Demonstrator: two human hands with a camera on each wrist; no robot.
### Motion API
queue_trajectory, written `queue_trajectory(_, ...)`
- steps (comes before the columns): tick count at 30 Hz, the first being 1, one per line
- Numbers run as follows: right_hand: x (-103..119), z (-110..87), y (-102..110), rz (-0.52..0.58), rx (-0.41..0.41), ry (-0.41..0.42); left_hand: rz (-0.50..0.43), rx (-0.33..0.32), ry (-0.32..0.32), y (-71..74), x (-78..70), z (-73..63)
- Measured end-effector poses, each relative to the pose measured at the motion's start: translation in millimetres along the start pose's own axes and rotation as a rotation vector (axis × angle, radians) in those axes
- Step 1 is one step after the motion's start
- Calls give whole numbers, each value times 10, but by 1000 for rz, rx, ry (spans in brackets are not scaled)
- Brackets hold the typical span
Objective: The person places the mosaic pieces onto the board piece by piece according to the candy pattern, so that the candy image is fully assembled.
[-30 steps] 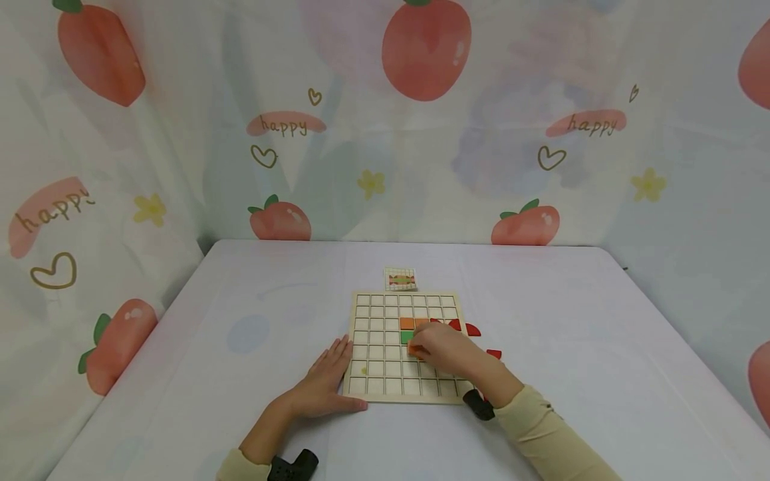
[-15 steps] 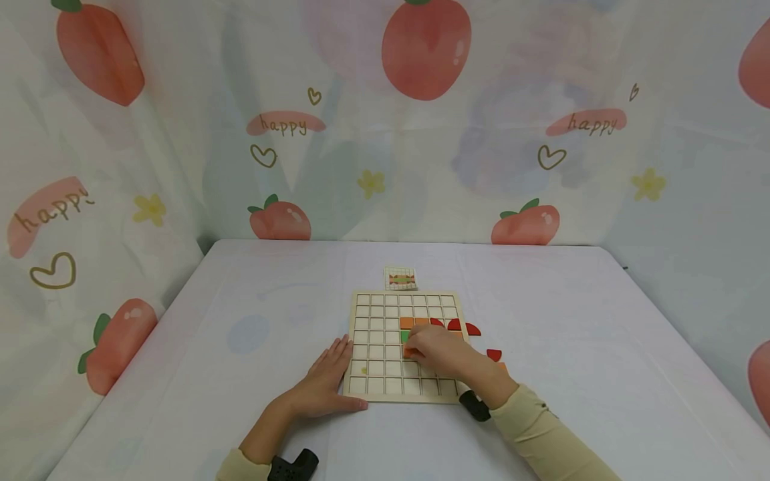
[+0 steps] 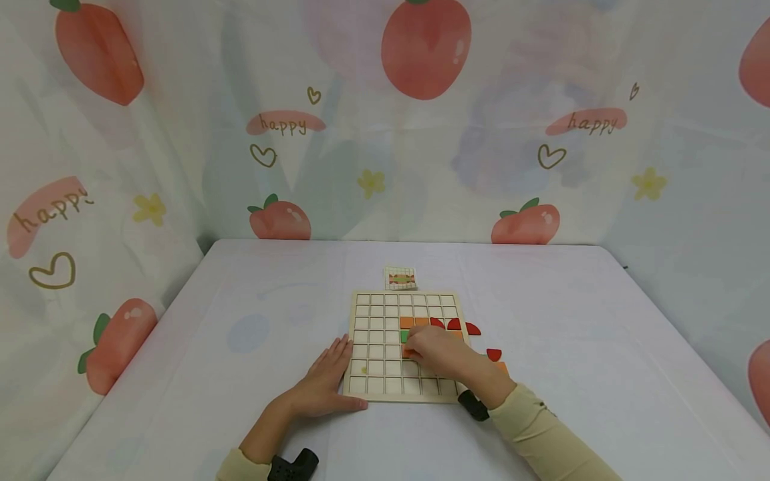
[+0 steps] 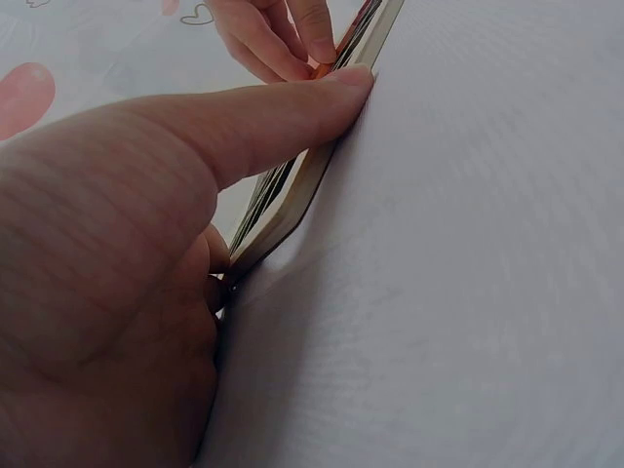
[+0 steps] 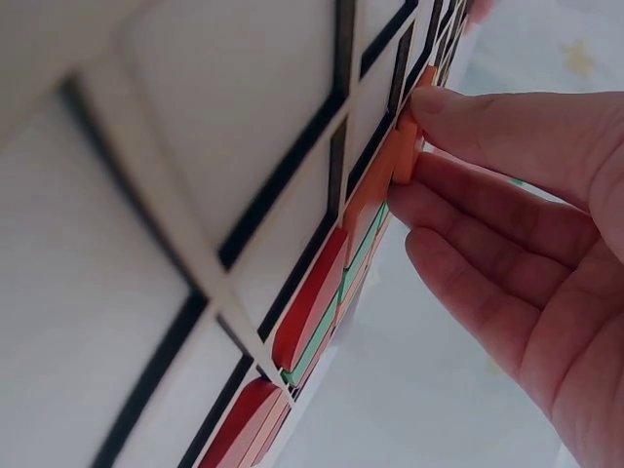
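Note:
A wooden grid board [image 3: 375, 386] lies on the white table. My left hand [image 3: 325, 383] rests at its left side with straight fingers along the edge; in the left wrist view the thumb [image 4: 283, 122] lies across the board's near edge. Over the middle of the grid, my right hand [image 3: 442, 351] pinches an orange square tile [image 5: 407, 151] between thumb and fingers, tilted against its cell. Next to it in the grid are a green tile [image 3: 404, 337], orange tiles [image 3: 414, 323] and red curved pieces [image 5: 312, 297]. The right hand hides part of the grid.
Off the board's right side lie red pieces [image 3: 473, 329], [image 3: 494, 355] and an orange piece [image 3: 502, 367]. A small printed pattern card [image 3: 400, 278] lies behind the board. A patterned curtain [image 3: 409, 167] hangs behind the table.
My right hand has shifted slightly left with the orange tile, bringing it to a cell below the green one, then stayed nearly still. The left hand has not moved.

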State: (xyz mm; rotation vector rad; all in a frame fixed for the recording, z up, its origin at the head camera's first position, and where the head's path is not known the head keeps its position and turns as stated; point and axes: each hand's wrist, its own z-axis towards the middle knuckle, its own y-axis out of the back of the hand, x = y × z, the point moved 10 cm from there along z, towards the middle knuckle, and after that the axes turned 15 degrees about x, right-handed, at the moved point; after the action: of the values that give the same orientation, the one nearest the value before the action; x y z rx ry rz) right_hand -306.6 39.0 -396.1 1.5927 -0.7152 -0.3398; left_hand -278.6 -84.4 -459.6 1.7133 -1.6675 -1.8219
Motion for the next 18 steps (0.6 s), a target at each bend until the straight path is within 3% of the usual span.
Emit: queue_trajectory(18, 38, -2, 2, -40, -14, 14, -4, 2, 4, -5, 14, 6)
